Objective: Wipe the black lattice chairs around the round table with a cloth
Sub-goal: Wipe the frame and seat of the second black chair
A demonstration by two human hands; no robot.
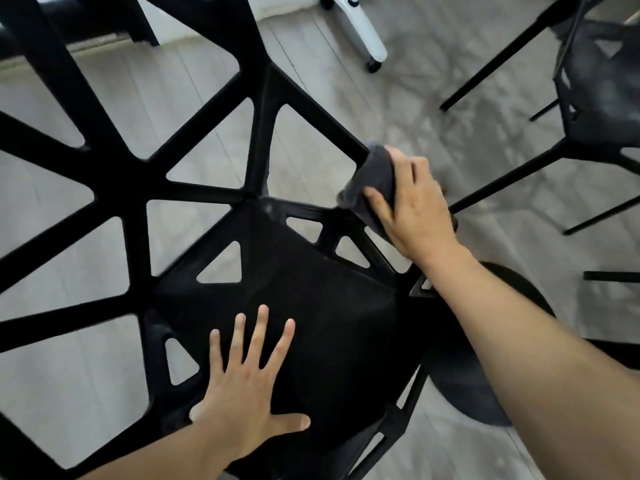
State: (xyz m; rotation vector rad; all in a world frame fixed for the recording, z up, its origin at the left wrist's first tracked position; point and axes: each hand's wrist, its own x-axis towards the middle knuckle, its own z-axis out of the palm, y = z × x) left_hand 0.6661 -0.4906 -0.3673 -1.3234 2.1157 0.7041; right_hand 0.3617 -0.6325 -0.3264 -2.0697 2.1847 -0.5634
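A black lattice chair (pixel 194 174) fills the view from above, its open-work back at the left and its solid seat (pixel 329 299) in the middle. My left hand (pixel 249 386) presses flat on the seat with fingers spread. My right hand (pixel 415 202) grips a dark grey cloth (pixel 374 181) wrapped over the end of a lattice bar at the chair's right side. A second black lattice chair (pixel 595 91) stands at the upper right.
Grey wood-look floor (pixel 433 109) lies all around. A white caster leg of an office chair (pixel 367 32) is at the top centre. A dark round base (pixel 485 386) shows under my right forearm. Black furniture legs (pixel 142 26) stand at the top left.
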